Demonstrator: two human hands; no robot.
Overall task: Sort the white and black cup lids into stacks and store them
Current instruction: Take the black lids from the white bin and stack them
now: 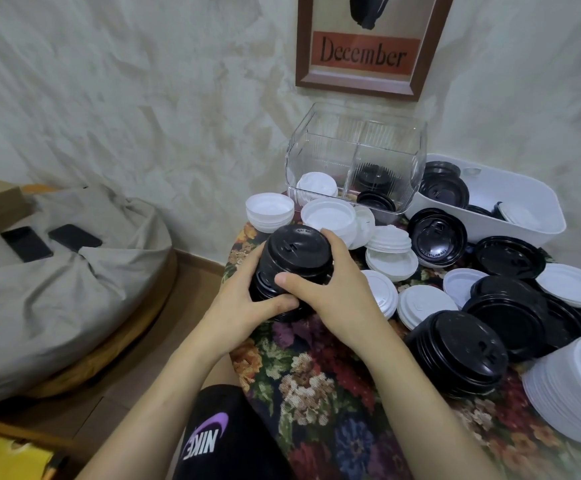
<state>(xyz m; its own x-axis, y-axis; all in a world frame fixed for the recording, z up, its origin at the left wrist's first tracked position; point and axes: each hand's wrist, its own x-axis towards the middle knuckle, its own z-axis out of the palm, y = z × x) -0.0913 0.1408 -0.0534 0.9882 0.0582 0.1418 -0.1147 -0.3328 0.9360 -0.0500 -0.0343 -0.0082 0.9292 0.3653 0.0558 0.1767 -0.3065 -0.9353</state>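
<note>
Both hands grip a tall stack of black lids at the near left of the floral table. My left hand wraps its left side and my right hand curls over its right side. A clear divided bin stands behind; its left compartment holds white lids and its right compartment holds black lids. Loose white lids and black lids cover the table's right half. Another black stack and a white stack sit near right.
A white tub with mixed lids stands at the far right by the wall. The floral tablecloth shows bare in front of me. Left of the table lies a grey beanbag with two phones on it. A framed "December" print hangs above.
</note>
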